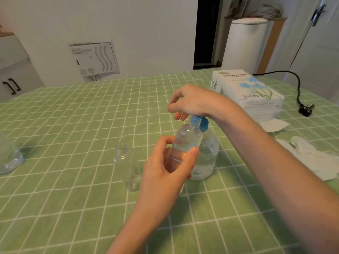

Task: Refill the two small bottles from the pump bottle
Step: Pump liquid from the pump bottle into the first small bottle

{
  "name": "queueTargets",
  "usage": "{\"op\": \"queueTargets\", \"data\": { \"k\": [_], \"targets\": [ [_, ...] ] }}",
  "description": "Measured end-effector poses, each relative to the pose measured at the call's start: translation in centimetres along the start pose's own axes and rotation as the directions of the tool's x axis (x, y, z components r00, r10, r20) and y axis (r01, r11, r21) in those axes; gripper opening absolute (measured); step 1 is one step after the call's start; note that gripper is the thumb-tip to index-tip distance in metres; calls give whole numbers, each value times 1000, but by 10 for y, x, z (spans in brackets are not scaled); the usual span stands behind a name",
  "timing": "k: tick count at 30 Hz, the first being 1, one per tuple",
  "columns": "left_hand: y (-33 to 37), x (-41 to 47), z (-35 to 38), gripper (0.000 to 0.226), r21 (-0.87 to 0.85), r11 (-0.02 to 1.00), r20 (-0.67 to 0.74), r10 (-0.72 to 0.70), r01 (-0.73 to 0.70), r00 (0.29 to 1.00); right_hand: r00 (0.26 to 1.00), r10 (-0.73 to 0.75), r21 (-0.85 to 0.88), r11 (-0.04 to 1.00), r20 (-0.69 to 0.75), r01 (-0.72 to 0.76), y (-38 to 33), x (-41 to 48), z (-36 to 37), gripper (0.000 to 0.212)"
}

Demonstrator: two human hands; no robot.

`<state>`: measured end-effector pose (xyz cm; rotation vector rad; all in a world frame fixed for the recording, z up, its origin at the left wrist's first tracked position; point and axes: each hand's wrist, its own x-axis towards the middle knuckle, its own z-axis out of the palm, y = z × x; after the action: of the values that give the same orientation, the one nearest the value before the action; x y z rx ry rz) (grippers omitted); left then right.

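Hands busy at centre of green checked worktop (73,110): left hand (165,173) grips small clear plastic bottle (185,143), lifted and tilted, its mouth up against blue nozzle of clear pump bottle (207,158) just behind. Right hand (190,101) presses on blue pump head (199,122), fingers loosely curled. Second small clear bottle (126,162), uncapped, stands upright just left. White tissue pack (247,90) far right.

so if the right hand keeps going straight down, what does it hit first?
Right hand sits on the blue pump head; going down presses that first, with the pump bottle below. Contact looks likely, depth unclear.
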<state>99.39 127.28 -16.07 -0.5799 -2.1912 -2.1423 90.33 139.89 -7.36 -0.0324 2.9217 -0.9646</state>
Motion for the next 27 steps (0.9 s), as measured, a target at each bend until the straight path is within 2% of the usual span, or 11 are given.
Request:
{"op": "queueTargets", "data": {
  "k": [7, 11, 15, 22, 27],
  "targets": [
    [0, -1, 1, 30, 14, 1000, 4, -14, 14, 1000, 1000, 3, 1, 1000, 9, -3, 2, -1, 1, 25],
    [1, 0, 2, 23, 3, 1000, 3, -4, 4, 1000, 999, -32, -15, 999, -35, 31, -2, 0, -3, 22],
    [1, 1, 1, 17, -24, 1000, 5, -3, 3, 1000, 1000, -27, -8, 1000, -15, 27, -3, 0, -3, 21],
    [-1, 0, 0, 21, -5, 1000, 0, -21, 21, 1000, 1000, 9, 13, 1000, 24, -9, 1, 0, 2, 27],
    [0, 0, 1, 28, 6, 1000, 10, -9, 9, 1000, 1000, -10, -5, 1000, 3, 10, 0, -1, -1, 26]
  ]
}}
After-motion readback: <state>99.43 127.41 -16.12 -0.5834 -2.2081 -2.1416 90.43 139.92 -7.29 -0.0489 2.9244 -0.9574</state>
